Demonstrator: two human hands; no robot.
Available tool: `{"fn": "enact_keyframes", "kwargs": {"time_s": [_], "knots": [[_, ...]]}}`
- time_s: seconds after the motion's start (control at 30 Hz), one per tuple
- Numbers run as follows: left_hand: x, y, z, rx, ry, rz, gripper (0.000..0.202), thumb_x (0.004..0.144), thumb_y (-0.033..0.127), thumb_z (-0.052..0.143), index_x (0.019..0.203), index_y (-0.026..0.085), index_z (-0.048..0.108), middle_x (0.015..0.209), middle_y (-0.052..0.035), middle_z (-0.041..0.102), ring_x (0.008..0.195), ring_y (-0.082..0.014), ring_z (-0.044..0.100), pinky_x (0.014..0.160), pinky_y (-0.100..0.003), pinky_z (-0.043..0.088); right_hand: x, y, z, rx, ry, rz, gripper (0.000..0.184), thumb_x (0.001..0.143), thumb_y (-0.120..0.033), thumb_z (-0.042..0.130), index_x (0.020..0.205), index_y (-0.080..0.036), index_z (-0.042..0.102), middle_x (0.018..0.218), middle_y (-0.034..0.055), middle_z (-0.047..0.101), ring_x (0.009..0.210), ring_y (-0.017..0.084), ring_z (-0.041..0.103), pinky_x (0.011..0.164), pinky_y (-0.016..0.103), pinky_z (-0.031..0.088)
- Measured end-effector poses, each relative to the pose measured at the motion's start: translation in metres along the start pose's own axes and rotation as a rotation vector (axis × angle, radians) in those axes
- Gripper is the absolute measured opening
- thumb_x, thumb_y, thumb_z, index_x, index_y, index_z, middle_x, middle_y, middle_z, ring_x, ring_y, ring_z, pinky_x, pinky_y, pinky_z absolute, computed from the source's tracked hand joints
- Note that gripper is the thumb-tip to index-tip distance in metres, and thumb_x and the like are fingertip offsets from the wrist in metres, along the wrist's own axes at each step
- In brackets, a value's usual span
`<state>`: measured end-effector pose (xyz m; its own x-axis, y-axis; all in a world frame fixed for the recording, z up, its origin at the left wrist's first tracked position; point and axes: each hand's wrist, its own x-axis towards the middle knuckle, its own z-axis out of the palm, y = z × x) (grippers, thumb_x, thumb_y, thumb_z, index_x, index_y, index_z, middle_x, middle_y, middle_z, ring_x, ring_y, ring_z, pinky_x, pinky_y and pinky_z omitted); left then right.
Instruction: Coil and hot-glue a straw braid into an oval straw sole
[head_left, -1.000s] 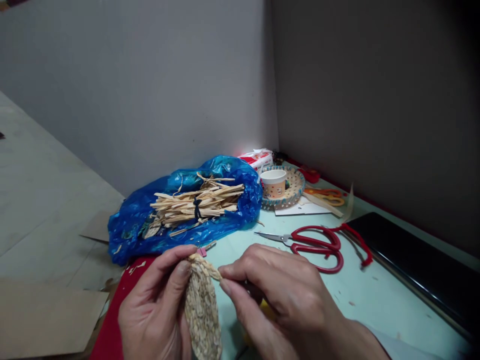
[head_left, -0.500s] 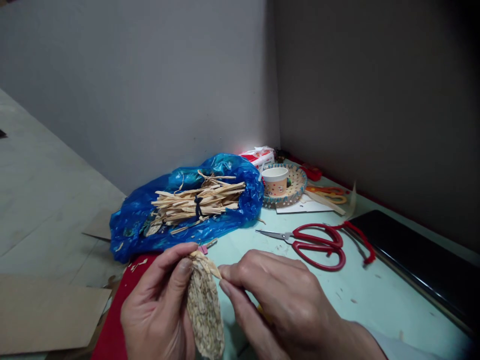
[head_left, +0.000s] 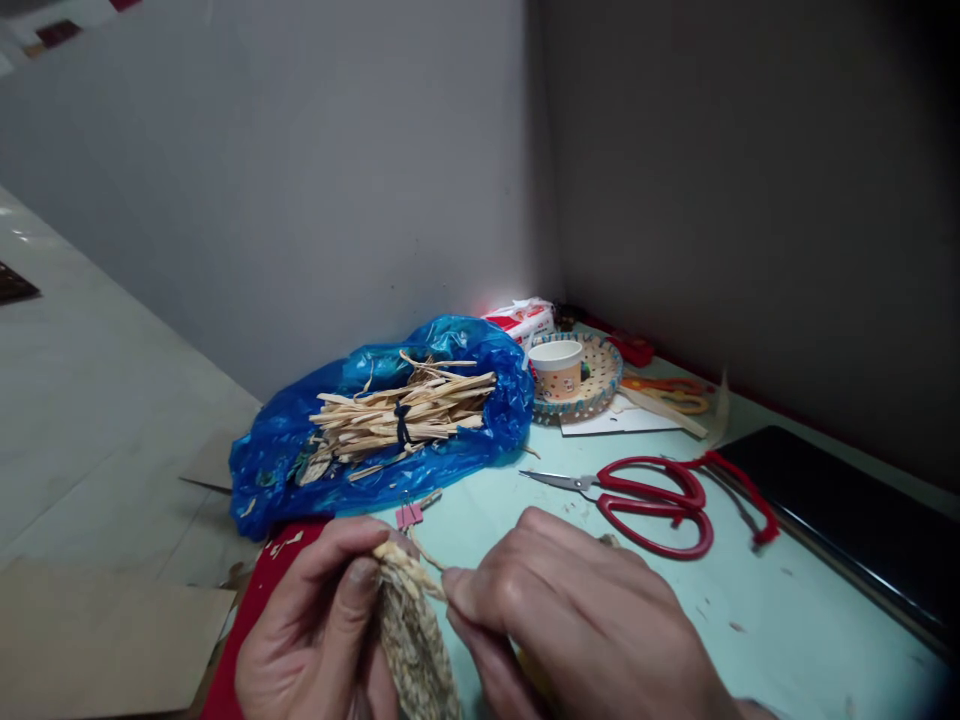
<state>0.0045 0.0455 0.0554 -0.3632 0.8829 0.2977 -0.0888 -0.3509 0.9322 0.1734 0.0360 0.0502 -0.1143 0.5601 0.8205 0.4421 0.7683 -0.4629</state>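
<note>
My left hand grips a braided, coiled piece of dried straw between thumb and fingers, at its top edge. A pale straw strand runs from that edge to my right hand, which pinches its end between thumb and forefinger. Something yellow shows partly beneath my right hand; its kind is hidden. Just beyond the piece is a pink binder clip. Red-handled scissors lie open on the table past my right hand, blades pointing left.
A blue plastic bag holds a tied bundle of straw strips. Behind are a paper cup on a round woven tray, and a red-white packet. A black glossy slab lies right, near the wall.
The view has shifted slightly, so the table things sit lower and further right. The straw piece has tilted in my hands and shows lower. Both hands keep their holds.
</note>
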Motion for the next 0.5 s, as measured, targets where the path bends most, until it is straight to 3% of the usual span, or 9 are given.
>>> {"fn": "enact_keyframes", "kwargs": {"time_s": [0.17,0.37,0.5], "knots": [[0.000,0.000,0.002,0.005,-0.055,0.123,0.013,0.070,0.029,0.088,0.078,0.023,0.080,0.073,0.0005,0.074,0.065,-0.0144,0.069,0.059,-0.020,0.060,0.000,-0.004,0.006,-0.039,0.034,0.002,0.028,0.097,-0.010,0.053,0.073,-0.020,0.063,0.057,-0.0048,0.057,0.054,0.012,0.047,0.049,0.025,0.037],[-0.002,0.002,0.004,0.010,-0.058,0.102,0.014,0.070,0.029,0.088,0.079,0.022,0.080,0.071,-0.0001,0.074,0.063,-0.0148,0.070,0.055,-0.019,0.058,0.003,-0.008,0.026,-0.062,0.382,-0.010,0.043,0.099,-0.012,0.046,0.056,-0.020,0.051,0.046,-0.0060,0.041,0.046,0.011,0.034,0.043,0.028,0.024],[-0.001,0.003,0.005,-0.008,-0.051,0.052,0.016,0.069,0.030,0.089,0.079,0.022,0.079,0.070,0.0001,0.074,0.062,-0.0141,0.069,0.057,-0.020,0.060,-0.002,-0.005,0.013,-0.058,0.132,0.029,0.026,0.091,-0.009,0.055,0.068,-0.020,0.058,0.055,-0.0059,0.051,0.051,0.010,0.045,0.045,0.026,0.031]]}}
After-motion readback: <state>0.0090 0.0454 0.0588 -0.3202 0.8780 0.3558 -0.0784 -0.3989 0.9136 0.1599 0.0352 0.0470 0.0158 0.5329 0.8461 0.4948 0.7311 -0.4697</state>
